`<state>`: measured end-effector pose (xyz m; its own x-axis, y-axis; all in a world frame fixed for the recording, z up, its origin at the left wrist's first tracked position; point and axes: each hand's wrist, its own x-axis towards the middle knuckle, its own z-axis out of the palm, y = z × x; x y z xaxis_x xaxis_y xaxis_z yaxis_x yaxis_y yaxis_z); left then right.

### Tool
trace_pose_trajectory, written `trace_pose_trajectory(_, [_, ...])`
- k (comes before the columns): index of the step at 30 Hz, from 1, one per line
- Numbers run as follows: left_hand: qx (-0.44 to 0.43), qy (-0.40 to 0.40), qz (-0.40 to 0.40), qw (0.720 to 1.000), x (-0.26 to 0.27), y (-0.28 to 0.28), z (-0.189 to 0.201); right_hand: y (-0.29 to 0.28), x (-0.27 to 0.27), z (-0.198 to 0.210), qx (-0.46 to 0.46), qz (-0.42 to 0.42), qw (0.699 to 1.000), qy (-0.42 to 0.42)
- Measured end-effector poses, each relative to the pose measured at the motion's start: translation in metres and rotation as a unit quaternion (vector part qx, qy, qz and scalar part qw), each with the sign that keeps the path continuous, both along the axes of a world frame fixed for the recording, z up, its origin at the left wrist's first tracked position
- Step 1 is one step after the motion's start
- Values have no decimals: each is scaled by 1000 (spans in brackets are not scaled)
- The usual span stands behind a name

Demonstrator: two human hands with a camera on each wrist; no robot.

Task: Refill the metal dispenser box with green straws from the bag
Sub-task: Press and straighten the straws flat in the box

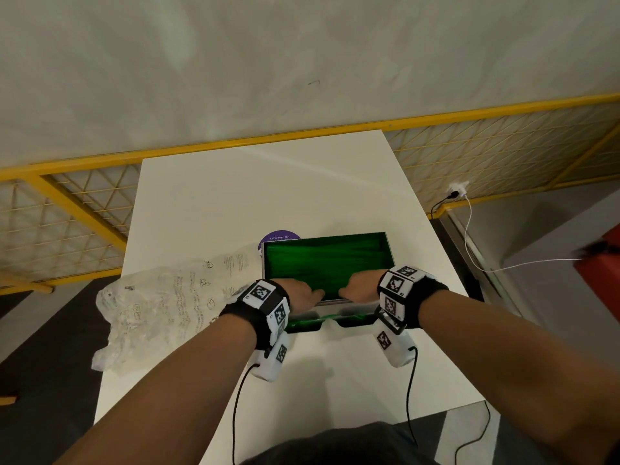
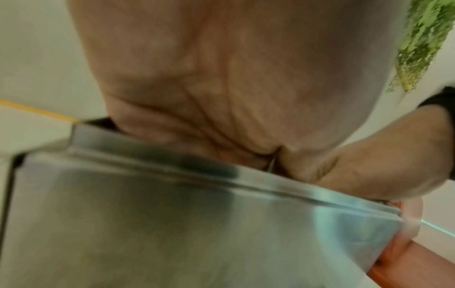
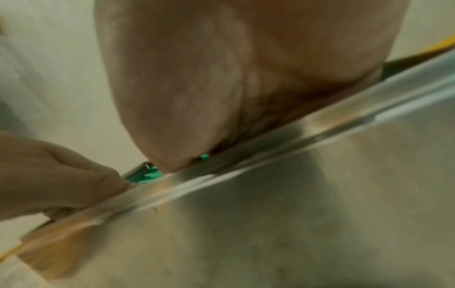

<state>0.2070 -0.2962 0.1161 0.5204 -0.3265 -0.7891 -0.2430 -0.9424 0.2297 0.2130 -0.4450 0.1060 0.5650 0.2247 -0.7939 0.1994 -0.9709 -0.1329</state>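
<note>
The metal dispenser box (image 1: 389,250) stands open-topped on the white table (image 1: 268,189), filled with green straws (image 1: 322,260). My left hand (image 1: 303,293) and right hand (image 1: 359,290) sit side by side on its near rim, thumbs pointing at each other. Their fingers hook over the rim into the box and are hidden. In the left wrist view my left hand's (image 2: 221,78) palm lies on the steel front wall (image 2: 172,224), the right hand (image 2: 381,155) beside it. In the right wrist view straw ends (image 3: 150,176) show between the right hand (image 3: 234,68) and left hand (image 3: 49,171). The crumpled clear bag (image 1: 161,307) lies left of the box.
A purple round sticker (image 1: 281,237) lies behind the box. A yellow mesh fence (image 1: 84,209) runs behind the table. To the right are a white cable (image 1: 469,236) and a red object (image 1: 604,273). The box's lower tray (image 1: 305,322) glows green.
</note>
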Motion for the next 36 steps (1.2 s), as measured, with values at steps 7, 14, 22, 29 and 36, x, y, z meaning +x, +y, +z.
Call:
trace_pose_trajectory(7, [12, 20, 8, 1000, -2, -6, -2, 1, -2, -1, 10, 2, 1000, 10])
trace_pose_trajectory(14, [9, -12, 36, 999, -5, -1, -6, -6, 0, -3, 25, -56, 998, -18])
trace_pose_trajectory(22, [-23, -129, 22, 991, 0, 9, 4, -5, 3, 28, 39, -50, 988, -144])
trace_pose_trajectory(29, [-78, -137, 55, 986, 36, 4, 4, 2, 34, 27, 17, 1, 996, -88])
trace_pose_trajectory(36, [58, -59, -61, 995, 12, 1, -14, -9, 12, 0, -2, 26, 1000, 3])
